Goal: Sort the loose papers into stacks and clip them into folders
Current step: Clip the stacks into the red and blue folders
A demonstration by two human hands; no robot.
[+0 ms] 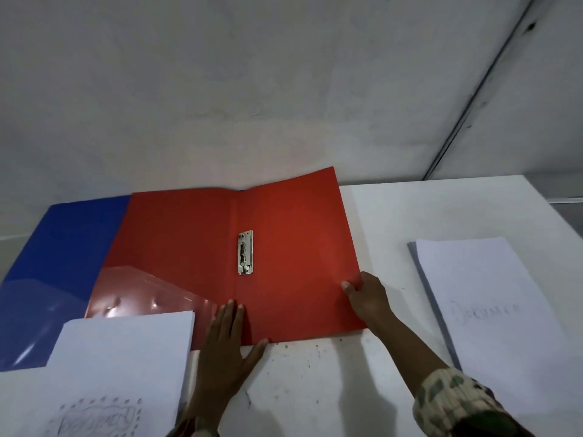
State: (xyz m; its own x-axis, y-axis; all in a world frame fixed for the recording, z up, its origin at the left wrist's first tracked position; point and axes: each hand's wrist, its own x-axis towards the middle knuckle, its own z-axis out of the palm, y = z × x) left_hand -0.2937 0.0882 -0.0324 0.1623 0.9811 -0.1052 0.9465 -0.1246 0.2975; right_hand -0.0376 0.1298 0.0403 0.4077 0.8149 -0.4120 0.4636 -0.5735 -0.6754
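Red folder [284, 247] lies open on white table [372, 209], centre of view, spine running away from the person, metal clip [245, 252] on the right half just beside the spine. Left flap has a clear glossy pocket low down, overlaps blue folder [60, 247] at far left; blue one also flat on table, near corner under left stack.

L hand [225, 348]: flat, palm down, fingers straight & pressed together, tips on red folder at the spine near its front edge; thumb spread out to the right, tip touching the folder's front edge. Holds nothing.

R hand [367, 298]: at right edge of red folder near its front corner, thumb on top of the cover, fingers curled under/behind edge — pinching the cover. Far right corner of that cover is lifted off the table. Camo-pattern sleeve [457, 402] on R arm.

Left stack [123, 367]: thick pile of white sheets, front left, sits over the front of both folders; top sheet has pencil lettering w/ dotted border, text not legible.

Right stack [495, 310]: white sheets on table right of R hand, apart from red folder, faint pencil word on top.

Table has dark specks in front of red folder. Grey wall [252, 89] behind.
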